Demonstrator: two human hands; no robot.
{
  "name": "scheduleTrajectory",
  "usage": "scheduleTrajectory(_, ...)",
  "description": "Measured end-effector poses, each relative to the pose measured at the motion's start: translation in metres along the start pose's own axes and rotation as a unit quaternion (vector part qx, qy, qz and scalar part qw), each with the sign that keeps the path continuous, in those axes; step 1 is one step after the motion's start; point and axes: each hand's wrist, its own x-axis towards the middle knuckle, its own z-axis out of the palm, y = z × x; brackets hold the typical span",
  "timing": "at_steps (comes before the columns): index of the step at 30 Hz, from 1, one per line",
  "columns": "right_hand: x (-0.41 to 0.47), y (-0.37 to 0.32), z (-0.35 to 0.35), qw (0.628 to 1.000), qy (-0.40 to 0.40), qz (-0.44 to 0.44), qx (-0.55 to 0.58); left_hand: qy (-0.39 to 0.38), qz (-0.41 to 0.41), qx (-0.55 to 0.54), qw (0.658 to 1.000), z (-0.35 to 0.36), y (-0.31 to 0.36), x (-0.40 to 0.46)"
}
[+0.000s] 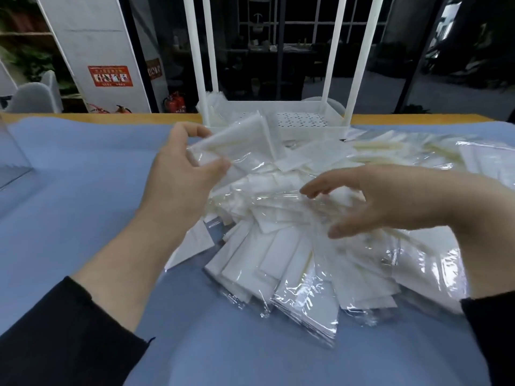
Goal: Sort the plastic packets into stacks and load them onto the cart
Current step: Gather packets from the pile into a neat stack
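Clear plastic packet with white insert (237,140) pinched by left hand (184,168) above heaped packets (292,246); right hand (384,201) spread loose, holding nothing, over heap

Both arms reach forward in dark sleeves, forearms bare. The left hand (184,165) is raised, thumb and fingers pinching a packet (237,137). The right hand (390,201) hovers palm down, fingers spread and relaxed.

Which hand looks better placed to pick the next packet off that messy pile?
Probably the right hand: it is open and hovers just over the pile of packets. The left hand already grips a few packets, lifted toward the white cart.
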Motion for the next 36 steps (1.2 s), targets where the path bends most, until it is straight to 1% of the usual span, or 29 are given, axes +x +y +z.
scheduleTrajectory(2,-0.003,0.000,0.000,0.998,-0.049,0.018,-0.021,-0.017,-0.004,0.007,1.000,0.002,0.001,-0.001)
scheduleTrajectory(6,0.000,-0.003,0.007,0.996,-0.080,0.002,-0.039,-0.025,-0.002,0.026,0.999,0.005,0.001,-0.002)
scheduleTrajectory(10,0.006,-0.004,0.013,0.997,-0.063,0.004,-0.044,-0.028,0.008,0.023,0.999,0.008,0.004,-0.003)
scheduleTrajectory(16,0.006,-0.006,0.013,0.997,-0.045,0.044,-0.041,-0.029,0.009,0.016,0.999,0.008,0.007,-0.005)
scheduleTrajectory(19,0.007,-0.005,0.013,0.998,-0.032,0.046,-0.043,-0.013,0.005,0.008,1.000,0.007,0.006,-0.003)
scheduleTrajectory(22,0.010,-0.002,0.013,0.998,-0.025,0.038,-0.035,-0.017,-0.001,0.000,1.000,0.007,0.007,-0.004)
scheduleTrajectory(25,0.013,-0.001,0.010,1.000,0.027,0.010,0.000,-0.012,0.000,0.002,1.000,0.007,0.006,-0.004)
scheduleTrajectory(28,0.017,-0.002,0.009,0.991,0.118,-0.008,0.067,-0.003,0.000,0.008,1.000,0.008,0.006,-0.003)
scheduleTrajectory(30,0.022,-0.002,0.009,0.972,0.185,-0.032,0.145,0.007,-0.006,0.000,1.000,0.008,0.007,-0.003)
scheduleTrajectory(32,0.026,-0.004,0.011,0.942,0.234,-0.067,0.230,0.021,-0.018,-0.020,0.999,0.008,0.009,-0.003)
scheduleTrajectory(34,0.028,-0.006,0.015,0.914,0.253,-0.097,0.303,0.028,-0.033,-0.032,0.999,0.008,0.009,-0.002)
scheduleTrajectory(36,0.031,-0.008,0.018,0.894,0.273,-0.121,0.333,0.016,-0.055,-0.062,0.996,0.006,0.012,-0.001)
